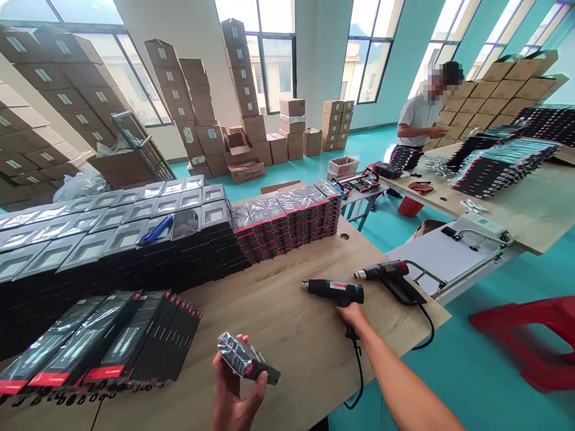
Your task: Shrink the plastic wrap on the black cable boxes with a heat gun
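Observation:
My left hand (pixel 237 389) holds a small bundle of black boxes in clear plastic film (pixel 242 358), tilted above the front of the table, fingers wrapped round its sides. My right hand (pixel 353 317) is closed round the grip of a black heat gun (pixel 333 290), whose metal nozzle points left. Just behind it on the table lies a second heat gun (pixel 384 271), with nobody holding it. To the left of my left hand, black packages with red ends (pixel 130 341) lie in leaning, overlapping rows.
Film-wrapped stacks with red edges (pixel 287 218) stand at the table's back. Left of them rise black boxes with clear windows (pixel 130 203), a blue tool (pixel 156 230) on top. A co-worker (pixel 420 120) stands at another table. A red stool (pixel 530 341) is at right; cords hang off the edge.

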`<move>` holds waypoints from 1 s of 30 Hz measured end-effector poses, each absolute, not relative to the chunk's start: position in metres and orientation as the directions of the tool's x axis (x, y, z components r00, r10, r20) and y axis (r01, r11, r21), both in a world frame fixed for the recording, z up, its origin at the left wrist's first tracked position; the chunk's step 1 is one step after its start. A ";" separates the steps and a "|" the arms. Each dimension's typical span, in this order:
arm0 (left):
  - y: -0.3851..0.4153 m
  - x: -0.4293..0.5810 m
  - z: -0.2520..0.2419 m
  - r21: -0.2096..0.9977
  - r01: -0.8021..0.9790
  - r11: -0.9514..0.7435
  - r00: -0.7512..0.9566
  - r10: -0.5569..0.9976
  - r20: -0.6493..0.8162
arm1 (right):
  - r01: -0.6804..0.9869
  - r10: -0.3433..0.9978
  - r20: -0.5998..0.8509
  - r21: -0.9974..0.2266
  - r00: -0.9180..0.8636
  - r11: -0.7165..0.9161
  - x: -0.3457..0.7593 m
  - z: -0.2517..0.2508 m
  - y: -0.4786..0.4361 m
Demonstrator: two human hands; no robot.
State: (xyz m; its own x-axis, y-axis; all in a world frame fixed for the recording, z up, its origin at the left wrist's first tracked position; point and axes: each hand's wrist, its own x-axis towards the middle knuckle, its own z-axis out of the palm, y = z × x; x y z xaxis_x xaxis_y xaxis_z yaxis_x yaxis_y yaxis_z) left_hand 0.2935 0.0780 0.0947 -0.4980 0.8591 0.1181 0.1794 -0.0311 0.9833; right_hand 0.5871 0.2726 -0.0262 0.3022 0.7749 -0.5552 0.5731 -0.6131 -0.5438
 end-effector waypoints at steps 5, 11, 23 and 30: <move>0.084 0.252 0.088 0.932 0.339 -0.126 -0.502 0.814 0.293 | 0.456 0.809 -0.555 -0.678 0.197 -0.576 0.565 0.004 0.217; 0.103 0.215 0.075 0.825 0.503 -0.256 -0.397 0.780 0.484 | 0.287 0.881 -0.438 -0.833 0.182 -0.473 0.524 0.044 0.129; 0.105 0.209 0.076 0.671 0.668 -0.320 -0.152 0.824 0.545 | 0.113 0.913 -0.327 -0.925 0.243 -0.362 0.531 0.117 0.074; 0.131 0.217 0.018 0.411 0.714 -0.567 0.638 0.769 -0.047 | -0.209 0.833 -0.410 -0.911 0.371 -0.356 0.545 0.116 -0.024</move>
